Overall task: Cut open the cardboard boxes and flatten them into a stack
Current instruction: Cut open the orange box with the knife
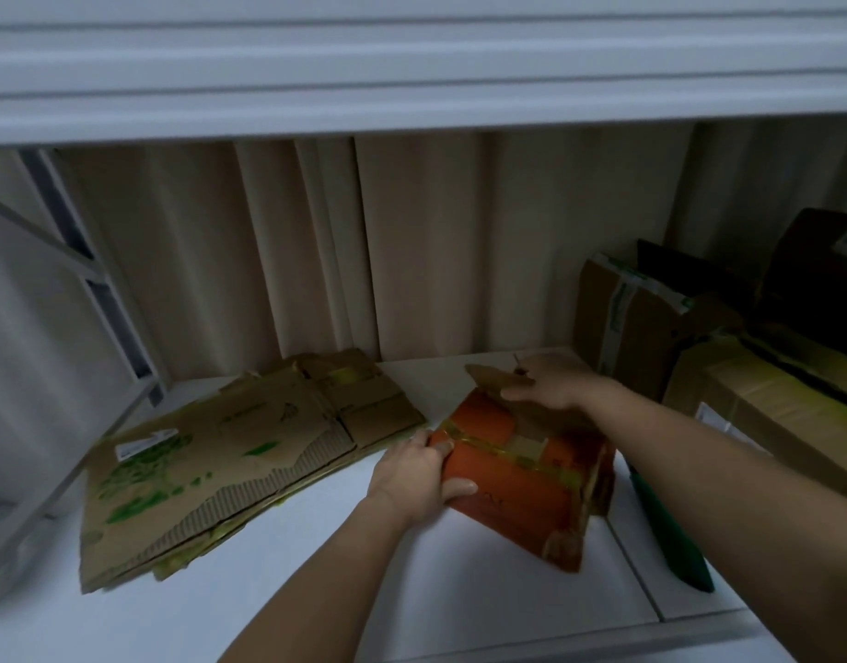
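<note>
An orange cardboard box (512, 485) with yellowish tape across its top sits on the white shelf (412, 590), right of centre. My left hand (414, 476) grips the box's left edge, thumb on its near side. My right hand (553, 382) is at the box's far top, by a raised brown flap (488, 378), and holds a small thin tool (518, 365) whose tip shows above the fingers. A stack of flattened brown boxes (230, 461) with green print lies on the shelf to the left.
Unflattened brown boxes (641, 323) and a long carton (785, 404) stand at the right. A green object (670, 533) lies on the shelf right of the orange box. A beige curtain hangs behind, a white shelf board runs overhead, and a metal frame stands at the left.
</note>
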